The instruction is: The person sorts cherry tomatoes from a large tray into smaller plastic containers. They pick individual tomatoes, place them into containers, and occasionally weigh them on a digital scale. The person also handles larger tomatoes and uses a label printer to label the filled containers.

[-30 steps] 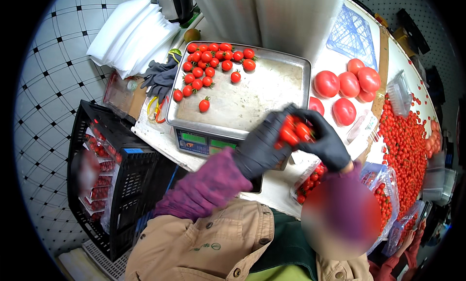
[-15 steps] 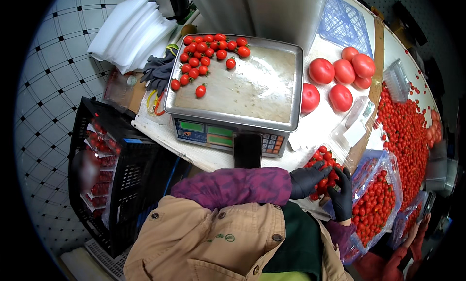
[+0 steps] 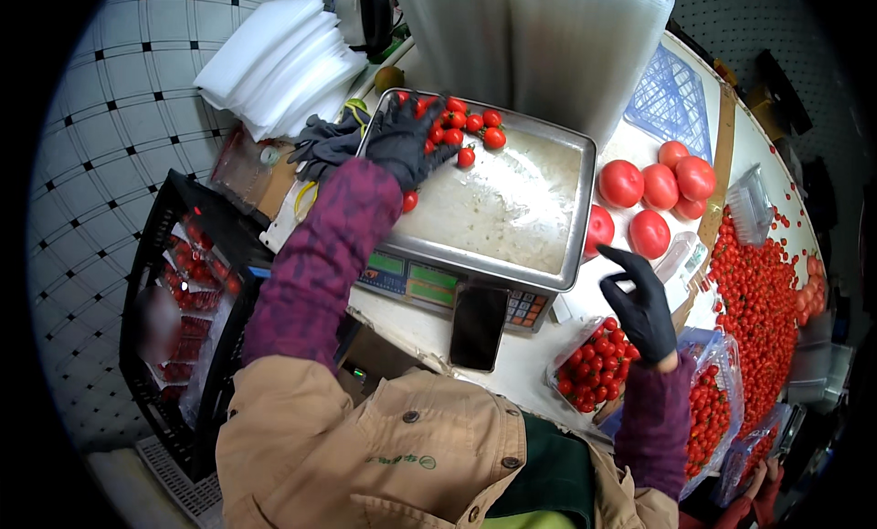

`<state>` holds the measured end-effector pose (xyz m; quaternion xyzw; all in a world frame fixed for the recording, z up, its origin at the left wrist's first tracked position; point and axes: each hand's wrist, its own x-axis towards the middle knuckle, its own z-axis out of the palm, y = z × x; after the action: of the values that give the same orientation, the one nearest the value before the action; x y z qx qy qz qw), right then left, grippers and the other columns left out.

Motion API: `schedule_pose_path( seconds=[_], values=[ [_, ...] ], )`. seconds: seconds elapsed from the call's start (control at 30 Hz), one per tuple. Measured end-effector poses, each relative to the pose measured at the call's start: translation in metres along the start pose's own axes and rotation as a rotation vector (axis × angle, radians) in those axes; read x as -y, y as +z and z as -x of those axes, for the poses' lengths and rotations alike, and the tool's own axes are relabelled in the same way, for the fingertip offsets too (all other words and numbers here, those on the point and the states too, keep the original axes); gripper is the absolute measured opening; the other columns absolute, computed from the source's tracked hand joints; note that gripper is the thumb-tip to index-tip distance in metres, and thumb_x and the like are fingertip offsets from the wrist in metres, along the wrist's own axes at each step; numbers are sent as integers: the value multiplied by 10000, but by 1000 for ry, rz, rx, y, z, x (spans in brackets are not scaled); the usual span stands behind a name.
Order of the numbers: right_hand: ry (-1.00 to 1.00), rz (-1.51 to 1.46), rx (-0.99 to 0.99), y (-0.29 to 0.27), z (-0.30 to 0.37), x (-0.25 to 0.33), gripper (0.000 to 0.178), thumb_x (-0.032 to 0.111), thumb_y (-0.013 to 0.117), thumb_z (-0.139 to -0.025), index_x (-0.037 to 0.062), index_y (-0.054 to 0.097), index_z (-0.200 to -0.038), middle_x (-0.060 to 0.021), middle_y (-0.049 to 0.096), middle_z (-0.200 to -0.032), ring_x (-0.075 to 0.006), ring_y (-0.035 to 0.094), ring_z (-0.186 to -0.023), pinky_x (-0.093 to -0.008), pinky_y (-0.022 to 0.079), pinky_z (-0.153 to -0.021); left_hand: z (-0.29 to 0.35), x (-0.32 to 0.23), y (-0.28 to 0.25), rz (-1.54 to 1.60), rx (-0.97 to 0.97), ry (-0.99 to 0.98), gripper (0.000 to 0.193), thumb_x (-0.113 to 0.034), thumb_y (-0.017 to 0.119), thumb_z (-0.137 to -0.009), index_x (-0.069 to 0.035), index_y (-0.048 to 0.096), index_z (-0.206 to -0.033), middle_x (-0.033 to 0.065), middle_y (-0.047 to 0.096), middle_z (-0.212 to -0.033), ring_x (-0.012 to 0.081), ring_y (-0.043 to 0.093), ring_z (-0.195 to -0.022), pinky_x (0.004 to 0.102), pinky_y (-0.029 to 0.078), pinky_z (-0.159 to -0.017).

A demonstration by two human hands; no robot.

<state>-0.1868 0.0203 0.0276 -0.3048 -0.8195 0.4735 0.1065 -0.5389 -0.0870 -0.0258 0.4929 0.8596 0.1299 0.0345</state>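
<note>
We see red tomatoes (image 3: 474, 123) at twelve o'clock, our black left glove (image 3: 402, 147) at eleven and mottled purple sleeve (image 3: 315, 264) at nine.

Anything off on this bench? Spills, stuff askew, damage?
Two things: stray small tomatoes lie scattered past the edge of the big heap on the right, as if they rolled off; and a phone sits before the scale, hiding part of its front. No damage visible.

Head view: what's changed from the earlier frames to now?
Left hand and right hand let go of their handful, then left the tub: left went forward-left over small tomatoes on the tray, right forward, empty. Large tomatoes stayed put.
</note>
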Motion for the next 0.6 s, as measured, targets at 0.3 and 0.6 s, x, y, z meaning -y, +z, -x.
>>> schedule_pose_path(
  seconds=[0.3,0.6],
  values=[
    [-407,380,97,49,-148,19,782,200,743,-693,103,342,-1358,-199,447,-1275,-360,457,-1142,-410,386,-963,65,-3,-45,126,105,169,838,-388,764,-656,-216,367,-1374,197,322,-1370,399,329,-1254,452,282,-1035],
    [-317,585,368,84,-177,50,1098,389,839,-520,105,253,-1404,-229,427,-1254,-430,446,-1091,-449,392,-943,61,9,-27,6,192,-89,1083,-412,835,-511,-85,287,-1384,259,397,-1199,387,457,-1087,425,408,-909]
  ],
)
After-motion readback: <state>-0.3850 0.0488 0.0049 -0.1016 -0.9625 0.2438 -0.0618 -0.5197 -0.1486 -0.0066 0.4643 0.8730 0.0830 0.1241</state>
